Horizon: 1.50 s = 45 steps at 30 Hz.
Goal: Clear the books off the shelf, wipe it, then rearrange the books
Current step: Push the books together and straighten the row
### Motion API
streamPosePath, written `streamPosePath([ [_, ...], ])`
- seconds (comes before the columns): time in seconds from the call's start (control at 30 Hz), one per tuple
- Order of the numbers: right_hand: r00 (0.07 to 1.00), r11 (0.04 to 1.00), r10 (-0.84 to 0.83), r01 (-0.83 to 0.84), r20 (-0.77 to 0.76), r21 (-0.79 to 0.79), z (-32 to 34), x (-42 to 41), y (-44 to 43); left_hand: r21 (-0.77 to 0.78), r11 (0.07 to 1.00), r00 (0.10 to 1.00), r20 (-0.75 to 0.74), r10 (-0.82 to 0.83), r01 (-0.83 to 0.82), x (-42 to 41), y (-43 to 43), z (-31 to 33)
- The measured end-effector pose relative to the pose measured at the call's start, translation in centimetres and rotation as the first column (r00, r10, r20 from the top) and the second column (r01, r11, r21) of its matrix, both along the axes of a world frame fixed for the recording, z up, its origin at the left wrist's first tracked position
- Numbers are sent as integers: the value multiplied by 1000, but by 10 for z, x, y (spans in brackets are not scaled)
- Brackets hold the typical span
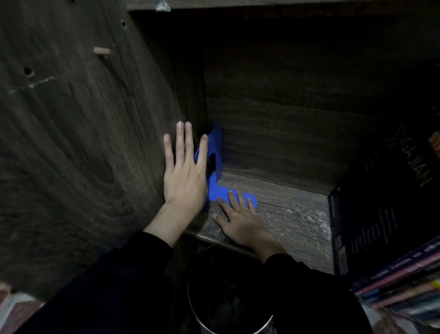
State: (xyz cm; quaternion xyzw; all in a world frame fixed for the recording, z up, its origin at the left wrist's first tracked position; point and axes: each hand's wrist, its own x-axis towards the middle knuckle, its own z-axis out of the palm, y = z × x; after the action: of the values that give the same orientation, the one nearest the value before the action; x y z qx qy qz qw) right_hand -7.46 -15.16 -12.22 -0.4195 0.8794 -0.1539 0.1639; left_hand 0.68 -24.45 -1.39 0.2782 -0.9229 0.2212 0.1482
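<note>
Leaning at the right end of the shelf [289, 213], a dark book [384, 194] is seen above stacked books [416, 285]. A blue bookend [216, 150] in the left corner is touched by both flat, straight-fingered hands: right hand [238, 221] on its base, left hand [183, 174] against the side panel [84, 128].

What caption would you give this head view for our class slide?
Left hand flat against the side panel, right hand touching a blue bookend on the shelf board.

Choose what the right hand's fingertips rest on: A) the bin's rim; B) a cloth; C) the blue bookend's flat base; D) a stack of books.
C: the right hand lies flat on the shelf, fingertips on the base of the blue bookend.
</note>
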Motion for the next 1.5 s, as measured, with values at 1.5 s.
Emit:
streamPosePath([
  [1.5,907,351,-373,332,194,-876,193,72,281,422,257,494,-744,-450,869,-10,253,83],
])
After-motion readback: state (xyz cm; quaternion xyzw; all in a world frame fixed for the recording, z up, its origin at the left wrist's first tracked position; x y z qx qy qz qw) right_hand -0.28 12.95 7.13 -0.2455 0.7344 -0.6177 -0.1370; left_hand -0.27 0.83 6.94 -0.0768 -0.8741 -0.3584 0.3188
